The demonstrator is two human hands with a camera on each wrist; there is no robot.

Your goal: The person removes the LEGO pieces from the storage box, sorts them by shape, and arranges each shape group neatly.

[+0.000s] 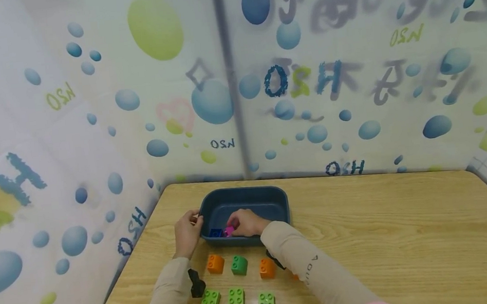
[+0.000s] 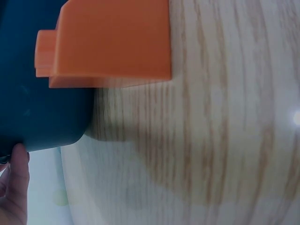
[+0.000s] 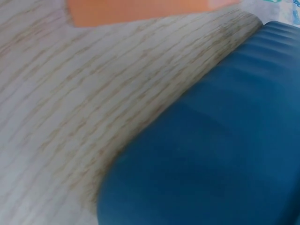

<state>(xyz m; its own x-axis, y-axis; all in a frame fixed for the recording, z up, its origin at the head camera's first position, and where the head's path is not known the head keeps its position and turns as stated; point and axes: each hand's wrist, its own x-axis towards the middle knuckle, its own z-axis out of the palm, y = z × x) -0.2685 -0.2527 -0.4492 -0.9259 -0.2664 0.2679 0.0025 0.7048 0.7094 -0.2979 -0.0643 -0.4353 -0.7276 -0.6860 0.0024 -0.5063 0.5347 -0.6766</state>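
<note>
The pink brick point(image 1: 229, 230) sits inside the blue tub point(image 1: 275, 203), pinched in the right hand's point(image 1: 246, 222) fingers beside a blue brick point(image 1: 215, 233). The left hand point(image 1: 187, 233) grips the tub's left rim. Orange and green bricks point(image 1: 238, 265) lie near on the table point(image 1: 411, 243).

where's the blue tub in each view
Head: blue tub sits centre on the table, both hands at its near rim.
Left wrist: its outer wall fills the left edge.
Right wrist: its wall fills the lower right.
Shared landmark: the wood-grain table.
</note>
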